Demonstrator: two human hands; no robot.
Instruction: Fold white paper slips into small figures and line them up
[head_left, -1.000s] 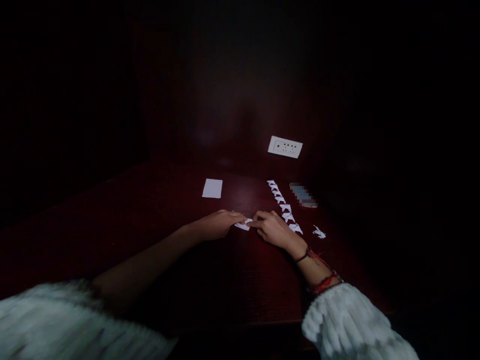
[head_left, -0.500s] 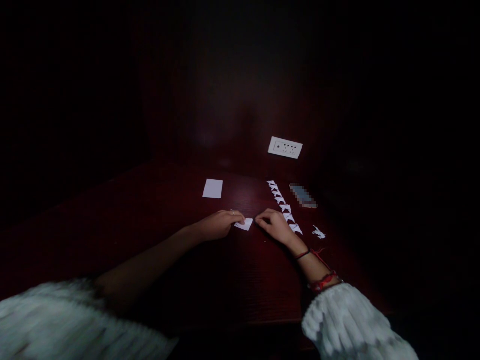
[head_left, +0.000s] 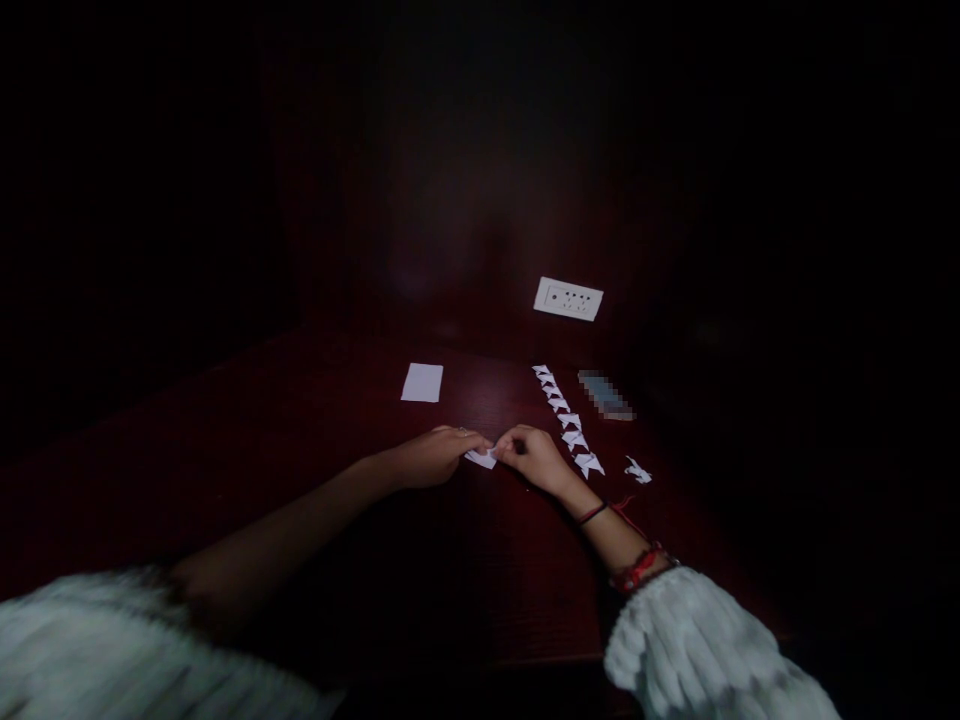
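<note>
A small piece of white paper [head_left: 481,459] lies on the dark red table between my hands. My left hand [head_left: 441,455] holds its left side, with the thumb and fingers over the upper edge. From the right, my right hand [head_left: 534,456] pinches the paper's right corner between thumb and forefinger. The fingers cover part of the paper, so its folds cannot be made out. A row of several folded white paper pieces [head_left: 574,439] runs just to the right of my right hand.
A flat white sheet or stack of paper [head_left: 422,383] lies beyond my left hand. A blurred phone-like object [head_left: 604,395] and a crumpled folded paper [head_left: 638,470] are at the right. A white socket panel [head_left: 568,299] is on the wall behind the dark table [head_left: 300,430].
My right hand has moved left, from just beside the paper onto its right corner. The left hand keeps its hold on the paper. The view has shifted slightly.
</note>
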